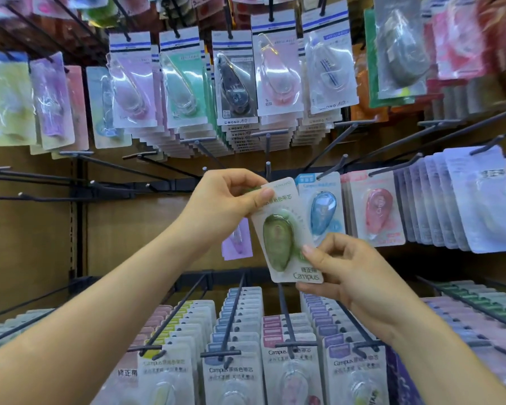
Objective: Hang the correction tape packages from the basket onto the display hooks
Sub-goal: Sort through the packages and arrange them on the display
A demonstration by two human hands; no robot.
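Both hands hold up a green correction tape package (pixel 281 235) with "Campus" printed at its bottom, in front of the display's middle row. My left hand (pixel 225 206) pinches its top left corner. My right hand (pixel 342 270) pinches its lower right edge. The package tilts slightly, its top close below a bare black display hook (pixel 268 168). Just right of it, a blue package (pixel 322 211) and a red package (pixel 379 211) hang on their hooks. The basket is out of sight.
Rows of MONO AIR packages (pixel 237 83) hang above. Full hooks of Campus packages (pixel 231 369) stick out below my forearms. Several bare hooks (pixel 70 176) jut out at mid left. A purple package (pixel 237 244) hangs behind my left wrist.
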